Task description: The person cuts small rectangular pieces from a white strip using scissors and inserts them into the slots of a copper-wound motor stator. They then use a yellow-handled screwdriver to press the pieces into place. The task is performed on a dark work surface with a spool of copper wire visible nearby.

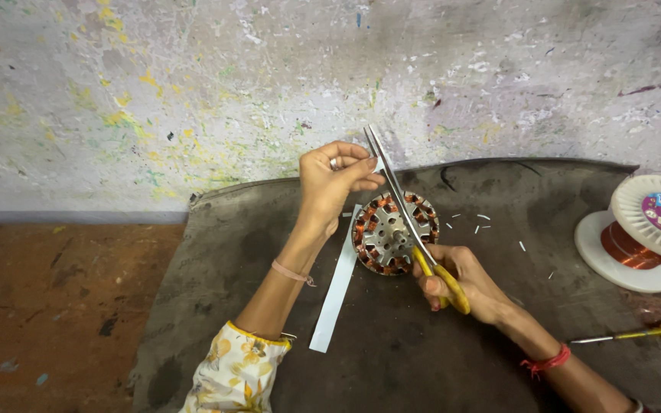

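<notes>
Near the centre of the frame, your left hand (333, 180) is raised with fingers pinched together on the upper end of a long white paper strip (336, 287), which hangs down past your wrist to the lower middle of the frame, over the dark mat (422, 359). Your right hand (460, 279), just right of centre, is closed around the yellow handles of a pair of scissors (403, 206); the long blades point up and left, nearly together, with their tips right beside your left fingertips and the top of the strip. Under the blades, at mid-frame, a round motor stator (394, 233) with copper windings lies flat on the mat, between your two hands. Small white paper snippets (483, 218) are scattered on the mat just right of it. At the right edge sits a white spool of copper wire (640, 233), and below it a yellow-handled screwdriver (636, 333) lies flat.
</notes>
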